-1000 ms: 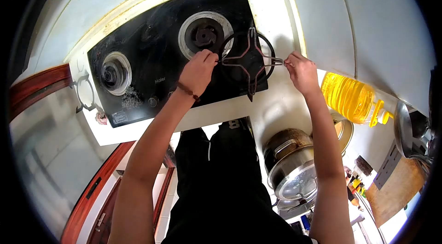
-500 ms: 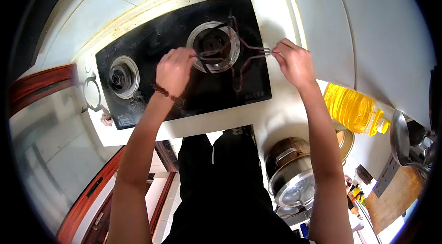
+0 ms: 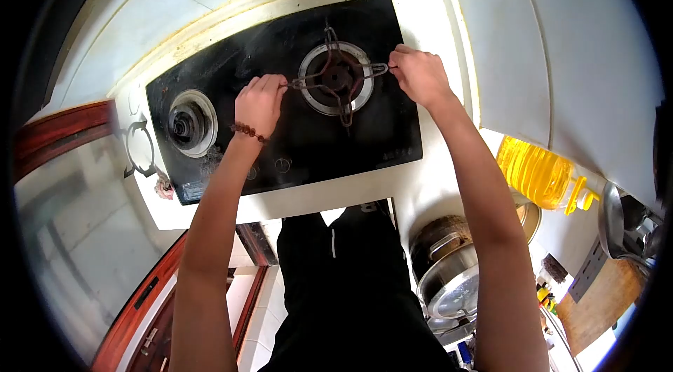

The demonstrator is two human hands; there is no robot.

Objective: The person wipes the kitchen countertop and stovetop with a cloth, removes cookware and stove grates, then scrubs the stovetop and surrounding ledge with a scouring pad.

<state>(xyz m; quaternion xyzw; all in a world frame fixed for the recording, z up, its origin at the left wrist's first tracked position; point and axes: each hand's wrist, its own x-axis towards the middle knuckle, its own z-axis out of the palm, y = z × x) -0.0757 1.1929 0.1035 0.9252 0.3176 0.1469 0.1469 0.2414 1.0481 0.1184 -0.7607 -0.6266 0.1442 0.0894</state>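
Observation:
A rusty four-armed pan support (image 3: 324, 62) lies over the right burner (image 3: 306, 62) of a black glass gas hob (image 3: 259, 119). My left hand (image 3: 260, 102) pinches the end of its left arm. At the opposite end, my right hand (image 3: 420, 76) grips the right arm between thumb and fingers. The support looks level and roughly centred on the burner ring; whether it rests fully on the glass I cannot tell. The left burner (image 3: 191, 124) stands uncovered.
Left of the hob, a second pan support (image 3: 139, 147) lies on the white counter, near a crumpled cloth (image 3: 162, 184). To the right are an oil bottle (image 3: 536, 173), stacked metal pots (image 3: 449, 267), a wok or ladle-like metal utensil (image 3: 611, 221) and a wooden board (image 3: 596, 302).
Both hands have moved the pan support left and turned it from a tilted position to lie squarely over the right burner. The view has shifted slightly.

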